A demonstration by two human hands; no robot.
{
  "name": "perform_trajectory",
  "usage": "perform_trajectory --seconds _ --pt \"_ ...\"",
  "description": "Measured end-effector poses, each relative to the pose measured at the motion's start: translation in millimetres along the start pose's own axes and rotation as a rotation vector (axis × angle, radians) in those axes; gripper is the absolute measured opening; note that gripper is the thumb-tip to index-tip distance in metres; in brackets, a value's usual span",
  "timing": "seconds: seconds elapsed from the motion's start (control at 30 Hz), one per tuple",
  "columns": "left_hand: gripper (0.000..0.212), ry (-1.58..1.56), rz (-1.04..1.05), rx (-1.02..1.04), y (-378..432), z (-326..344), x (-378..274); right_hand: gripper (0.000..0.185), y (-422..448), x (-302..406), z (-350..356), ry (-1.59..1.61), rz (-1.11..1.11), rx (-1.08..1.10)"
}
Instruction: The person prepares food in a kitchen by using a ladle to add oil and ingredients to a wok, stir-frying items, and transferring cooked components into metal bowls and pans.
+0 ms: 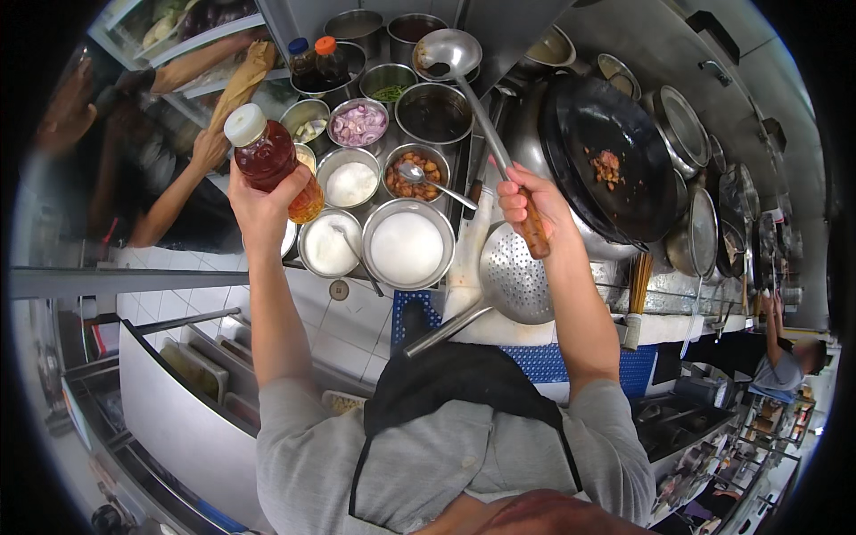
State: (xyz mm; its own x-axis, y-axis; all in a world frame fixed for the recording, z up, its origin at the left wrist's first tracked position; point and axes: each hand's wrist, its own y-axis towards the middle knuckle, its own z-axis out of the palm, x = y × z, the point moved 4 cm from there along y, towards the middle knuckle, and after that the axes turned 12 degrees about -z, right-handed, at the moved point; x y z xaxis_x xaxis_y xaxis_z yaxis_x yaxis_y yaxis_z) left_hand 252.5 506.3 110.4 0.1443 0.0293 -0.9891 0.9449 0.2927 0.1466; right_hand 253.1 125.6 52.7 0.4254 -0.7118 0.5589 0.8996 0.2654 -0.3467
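My left hand (267, 200) grips a clear plastic bottle (267, 157) with a white cap and dark red to amber liquid inside. In my right hand (535, 200) is the wooden handle of a steel wok ladle (455, 53), its bowl above the metal pots at the back. To the right of that hand, a black wok (602, 147) is tilted and has a small heap of chopped, browned food (606, 167) in it. Below my right hand lies a perforated steel skimmer (518, 274). Steel bowls of white granules (406, 247) stand between my hands.
Around these stand bowls of sliced purple onion (360, 124), browned pieces with a spoon (418, 172) and dark liquid (433, 114). A bamboo brush (638, 294) rests at the stove edge. At left are another person's arms (180, 177) and an open drawer (180, 394); another person (782, 361) stands far right.
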Motion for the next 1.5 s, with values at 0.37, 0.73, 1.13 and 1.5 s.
perform_trajectory --seconds 0.37,0.73,1.13,1.5 --pt "0.050 0.099 0.170 0.122 -62 71 -35 0.040 -167 5 -28 0.320 0.093 0.172" --pt "0.048 1.241 0.499 0.453 -115 335 -37 0.039 -298 128 -142 -0.241 -0.279 -0.131" --pt "0.032 1.582 0.636 0.521 -110 467 -5 0.023 -325 186 -212 -0.545 -0.273 -0.332" --pt "0.069 1.115 0.063 0.404 -89 314 -36 0.056 -288 162 -206 -1.107 -0.409 -0.400"
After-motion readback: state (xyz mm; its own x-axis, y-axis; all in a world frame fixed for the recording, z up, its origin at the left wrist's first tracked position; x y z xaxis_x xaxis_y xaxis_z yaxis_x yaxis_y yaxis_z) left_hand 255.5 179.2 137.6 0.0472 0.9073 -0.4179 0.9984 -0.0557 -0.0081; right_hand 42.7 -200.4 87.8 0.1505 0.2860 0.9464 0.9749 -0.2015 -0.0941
